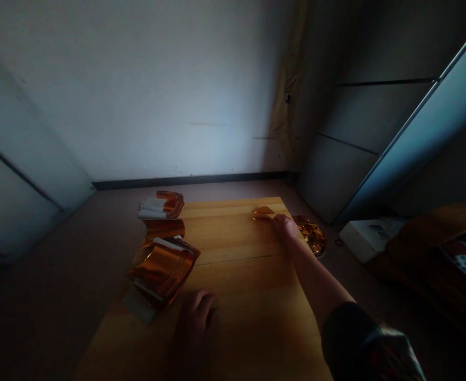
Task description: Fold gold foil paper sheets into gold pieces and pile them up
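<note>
My right hand [285,226] reaches to the far right part of the wooden table, fingers closed on a small piece of copper-coloured foil [263,211] that sticks out to the left, blurred. In the shade near the middle front, my left hand [196,317] is over the tabletop [233,296], fingers loosely bent and apart, with nothing visible in them. Just left of it lies a stack of shiny copper-coloured foil sheets [163,270] with pale paper between them. Behind that stack, a second foil bundle [162,205] with whitish folded layers sits at the far left corner.
A heap of crumpled copper-coloured foil [312,235] lies beyond the table's right edge. Farther right are a white box [369,238] and a brown piece of furniture [427,248]. A pale wall [185,95] stands behind the table, with grey cabinet doors [355,116] at the right.
</note>
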